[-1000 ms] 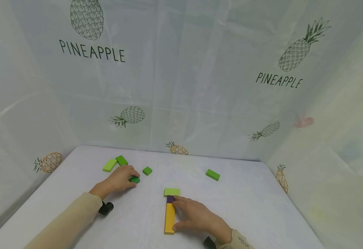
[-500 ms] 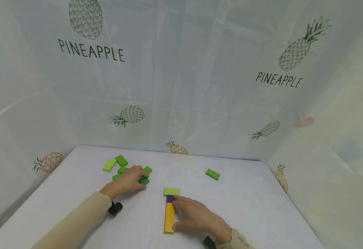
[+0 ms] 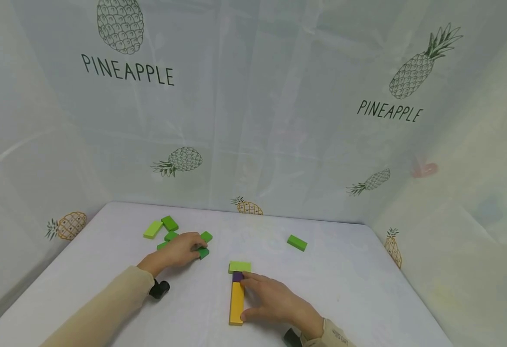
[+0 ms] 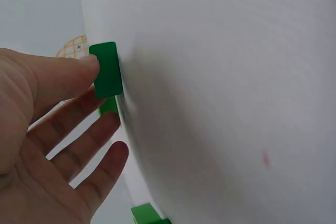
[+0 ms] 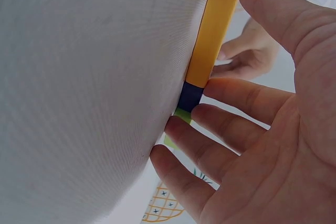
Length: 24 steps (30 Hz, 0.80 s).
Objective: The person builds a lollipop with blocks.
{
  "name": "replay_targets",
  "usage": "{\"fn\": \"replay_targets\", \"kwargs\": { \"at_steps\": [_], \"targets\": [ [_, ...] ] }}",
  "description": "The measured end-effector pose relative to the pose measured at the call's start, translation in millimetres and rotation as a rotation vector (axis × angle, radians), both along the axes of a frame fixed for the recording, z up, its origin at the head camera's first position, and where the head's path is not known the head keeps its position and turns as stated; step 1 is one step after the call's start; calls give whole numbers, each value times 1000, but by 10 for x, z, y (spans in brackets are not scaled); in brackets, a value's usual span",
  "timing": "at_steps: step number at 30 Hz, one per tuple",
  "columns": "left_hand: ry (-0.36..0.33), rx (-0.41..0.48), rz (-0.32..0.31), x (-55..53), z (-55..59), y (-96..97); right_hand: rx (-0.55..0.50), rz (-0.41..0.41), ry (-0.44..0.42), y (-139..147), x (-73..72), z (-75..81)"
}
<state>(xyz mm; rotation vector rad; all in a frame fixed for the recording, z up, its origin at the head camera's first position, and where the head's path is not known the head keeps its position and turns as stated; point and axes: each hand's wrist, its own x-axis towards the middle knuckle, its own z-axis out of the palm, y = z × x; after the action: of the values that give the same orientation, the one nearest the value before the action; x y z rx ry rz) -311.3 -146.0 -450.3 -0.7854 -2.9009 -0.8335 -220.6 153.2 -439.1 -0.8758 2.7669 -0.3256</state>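
My left hand pinches a dark green block by its thumb and forefinger, low over the white table; the other fingers are spread. A smaller green block lies just beyond those fingertips. My right hand rests along the right side of a row of blocks, with fingers extended. Its thumb touches the near end of a long yellow block, and its fingertips meet the yellow and purple blocks. A light green block lies crosswise at the row's far end.
Behind the left hand, several green blocks are scattered, among them a light green one and a mid-green one. Another green block lies at the back right. A pineapple-print curtain encloses the white table.
My left hand has moved right with the dark green block, uncovering green blocks behind it; over the last half second it has barely shifted. The right hand and its row have stayed put.
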Motion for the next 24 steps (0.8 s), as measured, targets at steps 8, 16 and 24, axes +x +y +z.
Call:
{"fn": "replay_targets", "kwargs": {
  "at_steps": [8, 16, 24],
  "targets": [
    [-47, -14, 87, -54, 58, 318, -3, 0, -1, 5, -2, 3],
    [-81, 17, 81, -228, -26, 650, -17, 58, 36, 27, -6, 14],
    [-124, 95, 49, -299, 28, 879, -14, 72, 59, 28, -19, 8]
  ]
}}
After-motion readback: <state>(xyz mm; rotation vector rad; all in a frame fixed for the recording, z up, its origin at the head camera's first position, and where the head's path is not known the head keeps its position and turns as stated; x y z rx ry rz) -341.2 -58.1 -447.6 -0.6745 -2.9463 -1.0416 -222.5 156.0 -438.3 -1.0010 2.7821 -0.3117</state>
